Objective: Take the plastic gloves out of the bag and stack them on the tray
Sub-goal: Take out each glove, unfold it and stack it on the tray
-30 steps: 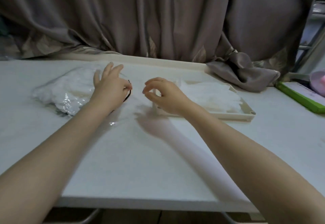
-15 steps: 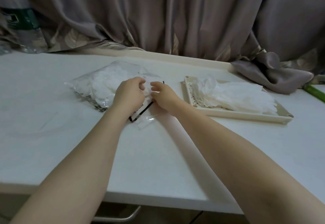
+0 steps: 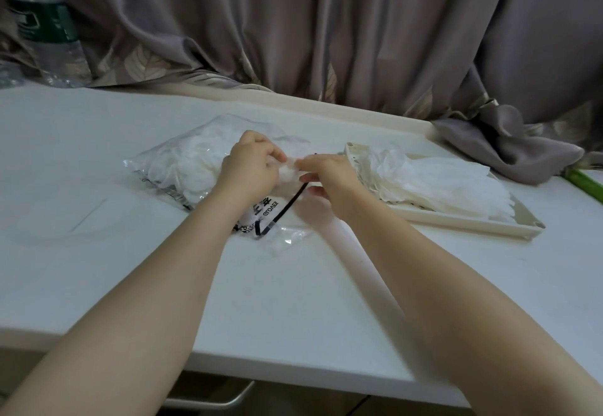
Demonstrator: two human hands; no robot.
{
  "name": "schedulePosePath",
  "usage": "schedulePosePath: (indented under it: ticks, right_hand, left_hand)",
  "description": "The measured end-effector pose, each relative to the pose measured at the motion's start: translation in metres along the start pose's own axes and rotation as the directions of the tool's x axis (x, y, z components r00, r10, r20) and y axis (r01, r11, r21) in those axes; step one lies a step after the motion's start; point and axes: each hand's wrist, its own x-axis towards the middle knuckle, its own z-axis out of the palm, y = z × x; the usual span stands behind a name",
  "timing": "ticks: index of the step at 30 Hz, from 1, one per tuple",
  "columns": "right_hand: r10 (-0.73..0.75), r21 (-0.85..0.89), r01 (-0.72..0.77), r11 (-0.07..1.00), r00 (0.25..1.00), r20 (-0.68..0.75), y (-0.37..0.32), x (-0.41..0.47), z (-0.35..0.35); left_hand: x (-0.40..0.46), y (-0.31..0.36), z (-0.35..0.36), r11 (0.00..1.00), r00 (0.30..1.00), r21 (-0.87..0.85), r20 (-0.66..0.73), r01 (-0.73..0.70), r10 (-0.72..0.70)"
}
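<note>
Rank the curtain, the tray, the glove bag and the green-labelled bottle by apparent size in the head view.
1. curtain
2. tray and bag: look alike, both partly covered, so unranked
3. bottle, cropped by the frame edge, so unsure

Both hands (image 3: 287,171) at bag (image 3: 182,167) mouth

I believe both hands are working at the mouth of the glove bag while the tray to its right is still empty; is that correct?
Not quite. The head view shows the tray already holds a pile of gloves. The rest stands: the left hand and right hand are both at the mouth of the bag, pinching white glove plastic between them, and the tray lies to the bag's right.
</note>
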Motion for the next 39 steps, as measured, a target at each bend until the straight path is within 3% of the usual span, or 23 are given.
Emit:
schedulePosePath:
  ticks: [4,6,10,14,17,19,22,25,28,31,34,39]
  right_hand:
    - [-0.083,0.179,0.099,0.979,0.992,-0.093,0.004,-0.011,-0.016]
    - [-0.156,0.151,0.164,0.975,0.986,-0.066,0.008,-0.013,-0.022]
    - [-0.135,-0.026,0.139,0.990,0.983,0.128,0.017,-0.012,-0.031]
    - [-0.200,-0.186,0.212,0.959,0.976,0.081,0.020,-0.016,-0.033]
    - [-0.293,-0.458,0.288,0.841,0.954,0.063,0.023,-0.016,-0.030]
    - [-0.310,-0.613,0.322,0.722,0.942,0.130,0.021,-0.017,-0.028]
    - [-0.310,-0.683,0.347,0.643,0.933,0.183,0.015,-0.020,-0.024]
    - [-0.407,-0.636,0.370,0.677,0.908,0.096,0.009,-0.024,-0.026]
    - [-0.540,-0.622,0.425,0.658,0.842,0.004,0.002,-0.024,-0.036]
    - [-0.631,-0.600,0.464,0.651,0.771,-0.088,0.000,-0.021,-0.043]
    - [-0.638,-0.532,0.500,0.684,0.763,-0.104,0.002,-0.020,-0.044]
    - [-0.501,-0.208,0.456,0.865,0.810,-0.305,-0.002,-0.022,-0.049]
  left_hand:
    - [-0.001,0.003,0.009,0.982,0.999,0.187,-0.031,0.033,-0.027]
    - [-0.003,0.002,0.011,0.973,0.998,0.222,-0.032,0.068,-0.062]
    - [-0.006,0.004,0.010,0.979,0.997,0.192,0.007,0.071,-0.074]
    - [-0.012,0.009,0.014,0.983,0.992,0.162,0.106,-0.091,0.075]
    - [-0.010,0.003,0.018,0.946,0.986,0.309,0.157,-0.098,0.051]
    - [-0.007,-0.001,0.018,0.931,0.987,0.361,0.158,-0.043,-0.015]
    - [-0.006,-0.002,0.019,0.951,0.996,0.304,0.079,-0.055,0.032]
    - [-0.008,0.001,0.018,0.962,0.971,0.196,-0.111,-0.189,0.213]
    - [-0.010,0.005,0.014,0.897,0.863,0.253,-0.273,-0.363,0.426]
    - [-0.008,0.010,0.011,0.835,0.779,0.312,-0.316,-0.454,0.542]
    - [-0.006,0.008,0.015,0.814,0.779,0.248,-0.246,-0.525,0.577]
    - [-0.007,-0.003,0.012,0.884,0.858,0.381,-0.321,-0.271,0.401]
